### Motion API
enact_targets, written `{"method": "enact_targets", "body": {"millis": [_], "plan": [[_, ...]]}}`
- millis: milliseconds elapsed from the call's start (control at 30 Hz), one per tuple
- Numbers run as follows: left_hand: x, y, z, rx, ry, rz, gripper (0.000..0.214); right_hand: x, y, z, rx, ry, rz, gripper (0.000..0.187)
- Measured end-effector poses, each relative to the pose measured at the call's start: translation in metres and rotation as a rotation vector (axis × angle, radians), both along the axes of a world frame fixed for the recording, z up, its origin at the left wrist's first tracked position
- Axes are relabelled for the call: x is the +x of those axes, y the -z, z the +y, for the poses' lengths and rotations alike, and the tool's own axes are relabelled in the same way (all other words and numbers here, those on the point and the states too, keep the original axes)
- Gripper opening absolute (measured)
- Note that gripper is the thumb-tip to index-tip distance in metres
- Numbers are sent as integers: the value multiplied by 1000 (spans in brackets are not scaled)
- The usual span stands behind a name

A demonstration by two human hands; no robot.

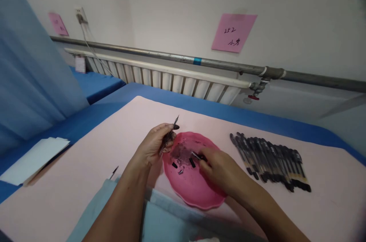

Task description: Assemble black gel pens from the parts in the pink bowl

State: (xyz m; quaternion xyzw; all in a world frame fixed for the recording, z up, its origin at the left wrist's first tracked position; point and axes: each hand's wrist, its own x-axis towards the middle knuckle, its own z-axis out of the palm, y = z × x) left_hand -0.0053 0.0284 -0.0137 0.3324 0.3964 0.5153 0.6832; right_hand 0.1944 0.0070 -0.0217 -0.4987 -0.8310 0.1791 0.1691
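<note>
My left hand [154,144] is closed round a slim dark pen [176,120] with its point up, at the left rim of a pink scalloped plate [197,194]. Its fingertips are smudged black. Over the plate, my right hand [219,167] grips a small silver-ended tool [196,155]; fingers hide most of it, so its kind is unclear. Dark shavings [183,152] are scattered across the plate. Two short black pieces, one a small cylinder [192,162] and one a stub [174,165], lie among them.
A row of capped black pens [268,158] lies to the right on the pink sheet [137,120]. White papers [37,158] rest at the left. Near my left forearm, a dark-tipped stick [113,172] pokes out beside light-blue cloth [94,204]. A radiator [171,81] runs along the wall.
</note>
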Motion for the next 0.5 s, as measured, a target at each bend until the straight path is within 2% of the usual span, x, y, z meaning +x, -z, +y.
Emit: {"method": "enact_targets", "body": {"millis": [267, 500], "plan": [[1, 1, 0, 16, 3, 9, 23, 3, 0, 1, 92, 90, -310, 16], [2, 2, 0, 23, 20, -10, 23, 1, 2, 0, 97, 100, -391, 17]]}}
